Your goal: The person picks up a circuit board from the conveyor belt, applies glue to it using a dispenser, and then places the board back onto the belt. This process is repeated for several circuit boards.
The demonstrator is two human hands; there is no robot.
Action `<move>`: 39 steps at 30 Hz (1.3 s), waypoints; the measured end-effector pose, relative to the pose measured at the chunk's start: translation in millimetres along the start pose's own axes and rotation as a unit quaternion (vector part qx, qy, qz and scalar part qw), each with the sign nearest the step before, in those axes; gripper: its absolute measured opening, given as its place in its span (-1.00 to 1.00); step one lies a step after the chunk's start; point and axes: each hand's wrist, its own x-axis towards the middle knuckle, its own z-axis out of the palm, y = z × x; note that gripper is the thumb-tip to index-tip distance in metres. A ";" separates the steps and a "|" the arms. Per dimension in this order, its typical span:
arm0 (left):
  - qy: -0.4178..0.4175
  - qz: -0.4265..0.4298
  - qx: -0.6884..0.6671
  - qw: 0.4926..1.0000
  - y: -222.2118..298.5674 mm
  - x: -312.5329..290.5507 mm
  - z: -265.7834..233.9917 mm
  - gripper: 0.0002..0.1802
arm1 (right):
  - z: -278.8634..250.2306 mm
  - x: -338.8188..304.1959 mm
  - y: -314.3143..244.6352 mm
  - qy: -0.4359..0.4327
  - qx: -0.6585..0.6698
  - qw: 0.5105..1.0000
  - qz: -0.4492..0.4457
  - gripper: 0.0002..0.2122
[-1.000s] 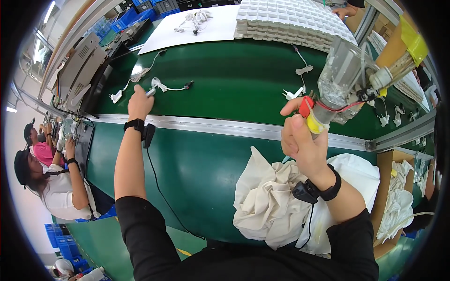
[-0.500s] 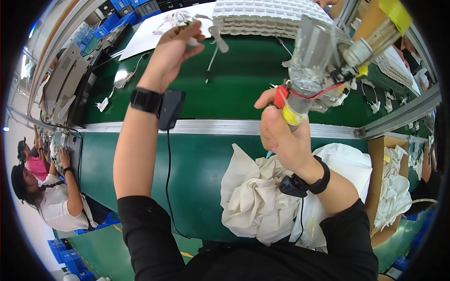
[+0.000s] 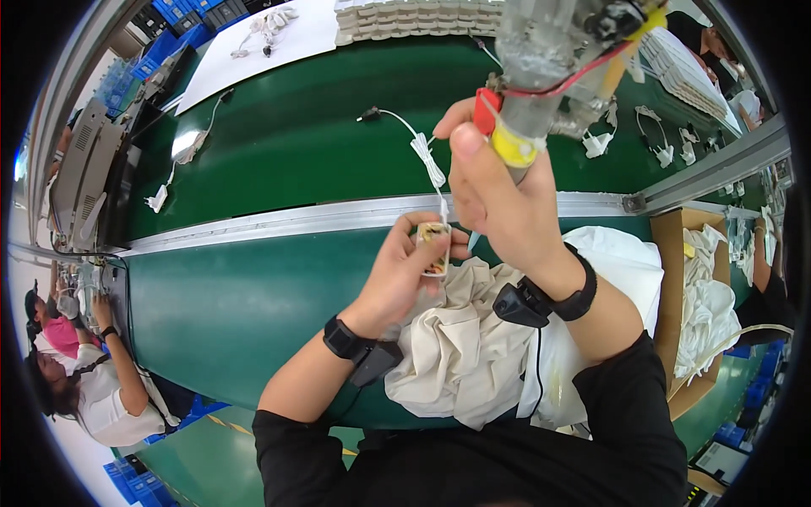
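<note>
My left hand point(image 3: 393, 283) is closed on a small white adapter point(image 3: 434, 245); its case is uncovered and circuit parts show inside. From the adapter's far end a white cable point(image 3: 428, 160), tied in a bundle, reaches across the metal rail onto the green belt, ending in a dark plug point(image 3: 369, 113). Just above and to the right, my right hand point(image 3: 511, 203) grips a hand-held tool point(image 3: 532, 110) with a tape-wrapped grey body, a yellow band and a red part by the fingers. A pale blue tip point(image 3: 474, 241) pokes out below this hand, near the adapter.
Cream cloth point(image 3: 456, 355) lies crumpled under my hands on the green worktop point(image 3: 211, 296). To the right stands a cardboard box point(image 3: 669, 287) holding more cloth. White trays point(image 3: 422, 19) are stacked at the back. Other adapters point(image 3: 596, 144) lie along the belt. People sit at far left.
My left hand came back from the far white sheet to the near worktop, bringing the adapter and its cable. My right hand and the tool moved slightly up and left in the view.
</note>
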 end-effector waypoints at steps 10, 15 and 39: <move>-0.144 -0.052 -0.062 0.986 -14.5 2.1 1.8 -0.57 | -0.4 2.1 3.6 0.047 0.010 0.998 0.030 -0.72; -0.158 -0.050 -0.072 0.984 -15.9 2.1 1.3 -0.56 | 0.9 0.3 7.6 0.048 0.006 0.999 0.020 -0.72; -0.084 -0.024 -0.171 0.981 -14.2 3.3 -4.2 -0.61 | 9.3 -8.0 3.7 -0.006 0.041 0.999 0.025 -0.73</move>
